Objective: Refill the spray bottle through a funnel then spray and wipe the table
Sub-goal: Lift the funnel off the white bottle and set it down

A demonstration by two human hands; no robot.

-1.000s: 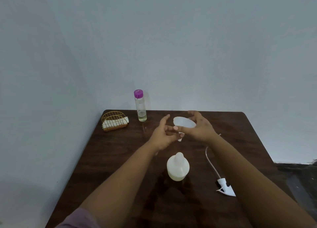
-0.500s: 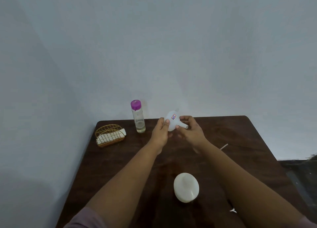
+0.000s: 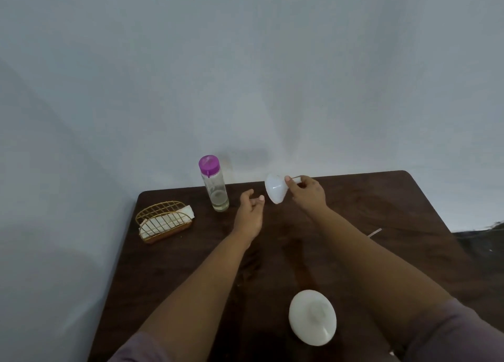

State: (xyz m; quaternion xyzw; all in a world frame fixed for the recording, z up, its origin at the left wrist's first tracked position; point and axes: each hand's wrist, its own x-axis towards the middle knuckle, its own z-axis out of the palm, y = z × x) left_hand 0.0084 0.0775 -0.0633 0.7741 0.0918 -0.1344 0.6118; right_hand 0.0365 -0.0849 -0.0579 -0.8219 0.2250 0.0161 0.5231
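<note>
My right hand (image 3: 308, 194) pinches the stem of a white funnel (image 3: 276, 189), held on its side above the far part of the dark wooden table (image 3: 395, 203), its wide mouth facing left. Just left of the funnel, my left hand (image 3: 249, 211) hovers with loosely curled fingers and holds nothing. The white spray bottle (image 3: 312, 317), its top off, stands near the front edge between my forearms. A clear bottle with a purple cap (image 3: 214, 184) and a little liquid at its bottom stands at the back left.
A gold wire holder with a folded white cloth (image 3: 165, 221) sits at the table's back left corner. A thin white tube (image 3: 374, 233) shows past my right forearm. A grey wall rises close behind the table.
My left hand has let go of the funnel and dropped back. My right hand has turned the funnel on its side, mouth to the left. The view has tilted upward.
</note>
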